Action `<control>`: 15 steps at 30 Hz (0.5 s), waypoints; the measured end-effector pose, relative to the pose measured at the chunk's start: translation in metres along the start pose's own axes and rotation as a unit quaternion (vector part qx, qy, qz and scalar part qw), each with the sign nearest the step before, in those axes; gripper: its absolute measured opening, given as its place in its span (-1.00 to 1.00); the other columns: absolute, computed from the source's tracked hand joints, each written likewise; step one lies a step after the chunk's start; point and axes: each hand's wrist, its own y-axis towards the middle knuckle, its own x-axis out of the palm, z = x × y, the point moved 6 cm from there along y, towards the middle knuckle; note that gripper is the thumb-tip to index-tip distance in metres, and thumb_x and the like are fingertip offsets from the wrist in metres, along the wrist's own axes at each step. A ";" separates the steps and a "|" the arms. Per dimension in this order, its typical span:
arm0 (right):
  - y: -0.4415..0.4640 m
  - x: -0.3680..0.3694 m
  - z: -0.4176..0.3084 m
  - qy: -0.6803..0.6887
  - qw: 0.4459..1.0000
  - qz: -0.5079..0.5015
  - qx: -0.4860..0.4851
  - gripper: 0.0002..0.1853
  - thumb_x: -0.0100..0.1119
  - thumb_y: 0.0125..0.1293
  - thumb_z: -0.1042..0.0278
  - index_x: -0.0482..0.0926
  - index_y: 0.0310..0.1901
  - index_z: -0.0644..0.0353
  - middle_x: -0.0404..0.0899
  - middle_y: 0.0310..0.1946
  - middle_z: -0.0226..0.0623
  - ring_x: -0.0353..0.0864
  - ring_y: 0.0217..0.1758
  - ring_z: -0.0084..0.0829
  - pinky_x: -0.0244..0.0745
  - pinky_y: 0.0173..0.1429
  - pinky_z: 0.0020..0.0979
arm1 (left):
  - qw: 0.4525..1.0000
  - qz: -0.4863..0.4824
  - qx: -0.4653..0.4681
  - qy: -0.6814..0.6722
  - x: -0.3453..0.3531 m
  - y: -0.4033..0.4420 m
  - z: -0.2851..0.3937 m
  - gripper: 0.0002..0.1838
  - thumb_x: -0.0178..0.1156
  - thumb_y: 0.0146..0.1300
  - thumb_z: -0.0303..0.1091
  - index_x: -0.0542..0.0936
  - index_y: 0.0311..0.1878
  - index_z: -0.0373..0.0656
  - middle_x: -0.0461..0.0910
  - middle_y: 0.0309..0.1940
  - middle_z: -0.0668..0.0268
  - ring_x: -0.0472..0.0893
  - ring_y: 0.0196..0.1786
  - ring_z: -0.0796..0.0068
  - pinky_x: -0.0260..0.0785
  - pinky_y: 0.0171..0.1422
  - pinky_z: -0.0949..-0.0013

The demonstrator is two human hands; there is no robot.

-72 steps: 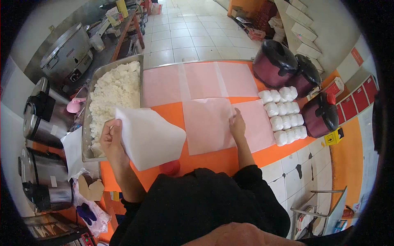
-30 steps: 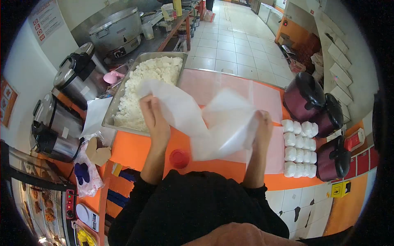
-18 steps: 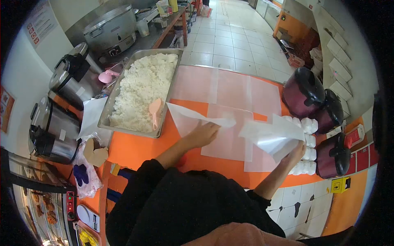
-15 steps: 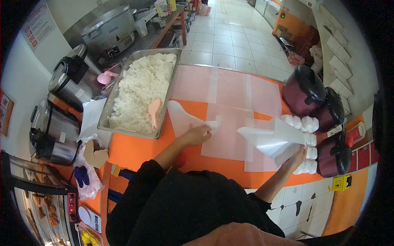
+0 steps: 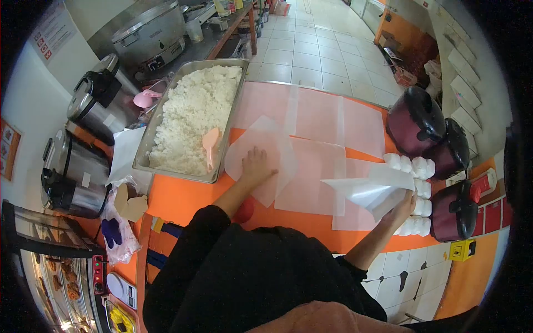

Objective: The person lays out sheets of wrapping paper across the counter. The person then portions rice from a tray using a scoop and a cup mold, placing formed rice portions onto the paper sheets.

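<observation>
My left hand [image 5: 257, 167] lies flat, fingers spread, on a translucent sheet of wrapping paper [image 5: 264, 132] at the near left of the orange table. In my right hand [image 5: 403, 208] is a bundle of the same wrapping paper [image 5: 369, 188], gripped at its right edge and curling up above the table. More paper sheets [image 5: 319, 114] lie in overlapping rows on the tabletop. Left of them stands a metal tray [image 5: 214, 176] heaped with white rice [image 5: 194, 111]. A pink rice paddle [image 5: 210, 145] rests on the rice.
White wrapped bundles [image 5: 422, 188] line the table's right side, beside several dark red rice cookers [image 5: 413, 119]. Steel cookers [image 5: 83, 172] stand at the left. A red round object [image 5: 243, 211] is near my left forearm. A kitchen scale [image 5: 122, 289] sits at lower left.
My left hand has let go of the sheet's corner and moved left, now pressing the sheet flat on the table. My right hand still holds the paper bundle in nearly the same place.
</observation>
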 end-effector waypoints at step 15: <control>-0.002 0.009 -0.010 0.011 0.999 -0.041 0.014 -0.82 0.04 0.35 0.36 0.53 -0.10 0.24 0.58 -0.20 -0.23 0.59 -0.19 -0.39 0.54 -0.13 -0.37 | 0.990 -0.075 -0.074 0.094 0.012 0.009 0.006 0.07 0.14 0.07 0.31 0.08 0.38 -0.43 0.05 0.42 -0.10 0.07 0.47 -0.04 0.19 0.30 -0.12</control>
